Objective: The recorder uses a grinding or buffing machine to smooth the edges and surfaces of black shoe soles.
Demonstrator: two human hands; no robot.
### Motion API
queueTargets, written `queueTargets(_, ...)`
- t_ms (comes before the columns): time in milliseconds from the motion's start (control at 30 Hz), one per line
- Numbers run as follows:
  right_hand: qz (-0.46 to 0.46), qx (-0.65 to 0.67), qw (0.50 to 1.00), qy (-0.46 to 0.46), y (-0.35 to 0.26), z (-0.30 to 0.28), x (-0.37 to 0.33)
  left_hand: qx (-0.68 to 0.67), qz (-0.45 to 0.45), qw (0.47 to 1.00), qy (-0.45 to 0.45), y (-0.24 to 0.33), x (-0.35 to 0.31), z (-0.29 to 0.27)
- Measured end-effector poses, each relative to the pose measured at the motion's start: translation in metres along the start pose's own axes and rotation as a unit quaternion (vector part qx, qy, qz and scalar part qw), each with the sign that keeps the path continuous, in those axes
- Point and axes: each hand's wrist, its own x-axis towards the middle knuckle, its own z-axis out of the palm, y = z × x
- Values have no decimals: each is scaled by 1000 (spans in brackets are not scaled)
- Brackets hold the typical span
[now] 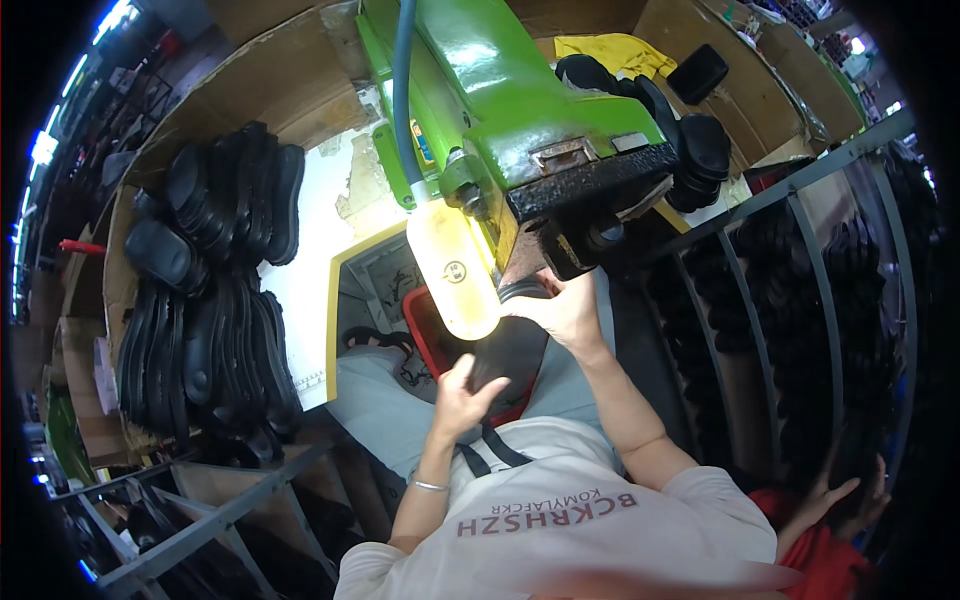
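A dark shoe sole (516, 352), somewhat blurred, hangs below the head of a green machine (560, 130). My right hand (568, 318) is closed on its upper end, thumb across the near side, right under the machine's black front part. My left hand (466, 402) is beside the sole's lower left, thumb and forefinger spread apart. Its thumb overlaps the sole in view; whether they touch I cannot tell. A bright yellowish lamp (452, 275) is just left of my right hand. The machine's working part is hidden behind the lamp and my right hand.
Stacked black soles (215, 340) fill the left of a white table (310, 290) with cardboard walls. More soles (703, 150) and a yellow cloth (615, 55) lie at the back right. A red bin (425, 335) stands between my legs. Metal racks (760, 310) flank me. A co-worker's hands (835, 500) show at lower right.
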Motion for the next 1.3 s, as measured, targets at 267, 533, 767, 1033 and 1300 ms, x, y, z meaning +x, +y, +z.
queueTargets(267, -50, -79, 989, 115, 4, -22, -30, 3, 80, 997, 21, 42, 60, 28)
queueTargets(533, 122, -158, 971, -132, 4, -41, -57, -296, 88, 905, 291, 24, 42, 46)
queueTargets(767, -6, -179, 984, 16, 9, -37, -86, -468, 118, 841, 244, 12, 43, -12)
queueTargets(1033, -147, -205, 957, 142, -5, -64, -81, -351, 169, 906, 166, 13, 39, -14)
queueTargets(1300, -51, -115, 944, 305, -21, -118, -58, -123, 195, 966, 116, 45, 53, 28)
